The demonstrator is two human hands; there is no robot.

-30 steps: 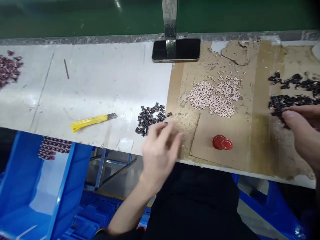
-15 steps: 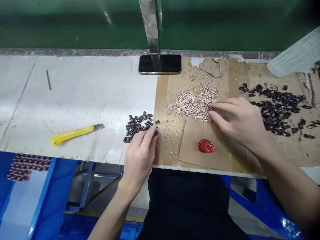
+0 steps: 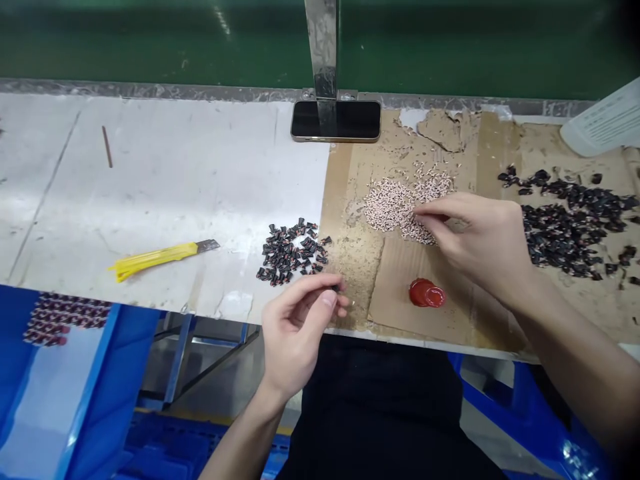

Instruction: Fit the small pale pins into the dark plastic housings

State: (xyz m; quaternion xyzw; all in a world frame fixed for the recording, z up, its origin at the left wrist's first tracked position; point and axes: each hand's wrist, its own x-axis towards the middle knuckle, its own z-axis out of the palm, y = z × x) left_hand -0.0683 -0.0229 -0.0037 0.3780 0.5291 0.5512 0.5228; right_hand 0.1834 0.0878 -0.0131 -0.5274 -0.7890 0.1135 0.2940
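Note:
My left hand (image 3: 299,323) is pinched on a small black part (image 3: 336,288), just in front of a small pile of black parts (image 3: 287,252) on the white board. Thumb and fingers hide most of the piece. My right hand (image 3: 477,237) has its thumb and forefinger pressed together over a heap of tiny pinkish pieces (image 3: 390,205); what lies between the fingertips is too small to make out. Below it, a shallow red container (image 3: 424,293) with glossy red contents sits on a cardboard sheet (image 3: 390,300).
A larger heap of black parts (image 3: 570,227) lies at the right, near a white bottle (image 3: 600,123). A phone (image 3: 335,121) rests at the back below a metal post (image 3: 324,53). A yellow cutter (image 3: 157,259) with bare blade lies left. A blue bin (image 3: 97,380) stands below.
My left hand has drawn back from the black pile with a part and turned thumb-up. My right thumb and forefinger have closed together at the pinkish heap. The view has shifted slightly.

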